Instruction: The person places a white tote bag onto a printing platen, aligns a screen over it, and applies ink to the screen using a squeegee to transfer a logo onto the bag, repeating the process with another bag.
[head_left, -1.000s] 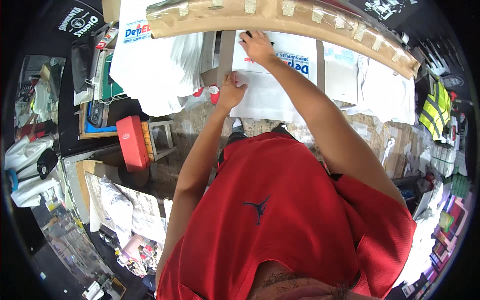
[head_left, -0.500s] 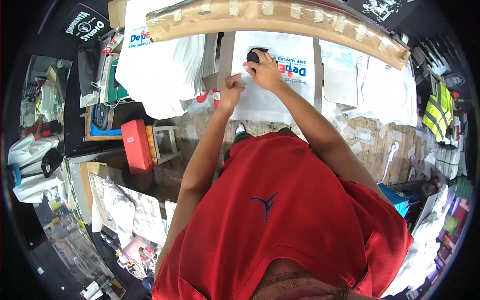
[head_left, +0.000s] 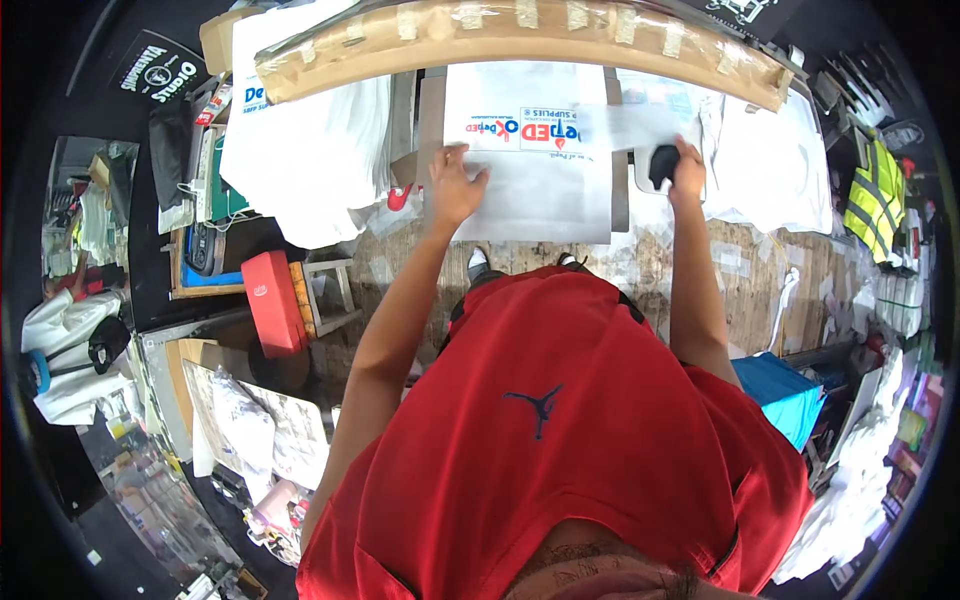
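A white flat bag or sheet (head_left: 530,205) with blue and red print lies before me on a grey-brown board (head_left: 621,200). My left hand (head_left: 458,187) rests at its left edge, fingers apart, holding nothing visible. To the right of the sheet, my right hand (head_left: 687,172) is closed on a black pad-like piece (head_left: 662,166). A pale translucent film (head_left: 630,132) stretches from the print's right end toward the right fingers. Whether those fingers also pinch the film is hard to make out.
A taped cardboard roll or beam (head_left: 500,22) spans the far side. White sheets are stacked (head_left: 310,150) at the left, and more white material (head_left: 770,170) lies at the right. A red box (head_left: 275,300) sits on a wooden stool at left; blue cloth (head_left: 785,395) is near my right side.
My right hand has moved right, off the print, carrying the black piece. The translucent film now shows lifted off the sheet's right part. My left hand has opened and stays near the left edge.
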